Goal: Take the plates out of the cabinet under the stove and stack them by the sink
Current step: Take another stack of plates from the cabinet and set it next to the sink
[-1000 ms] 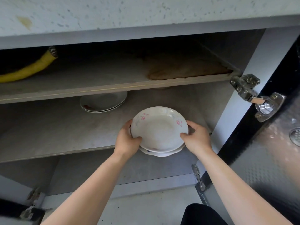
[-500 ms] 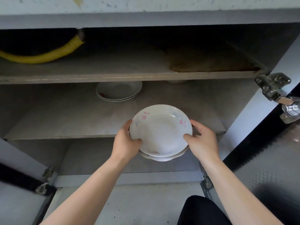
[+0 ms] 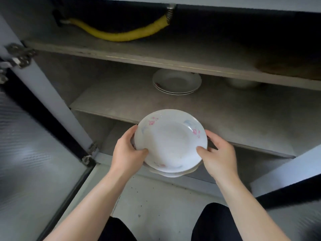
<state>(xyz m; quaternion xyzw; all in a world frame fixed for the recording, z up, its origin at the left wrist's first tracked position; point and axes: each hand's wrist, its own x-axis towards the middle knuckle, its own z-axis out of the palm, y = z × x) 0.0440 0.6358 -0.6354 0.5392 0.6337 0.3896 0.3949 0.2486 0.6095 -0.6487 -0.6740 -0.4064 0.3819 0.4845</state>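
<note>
Left grip [image 3: 127, 153] and right grip [image 3: 219, 158] clasp the stacked floral plates [image 3: 171, 139] at opposite rims.

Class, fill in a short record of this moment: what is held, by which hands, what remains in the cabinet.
Held: stack of white round ceramic plates with pink flowers
Hands: left hand and right hand grip its opposite rims
In cabinet: second stack of white round plates, at the back of the grey middle shelf
Upper shelf: yellow flexible hose
</note>
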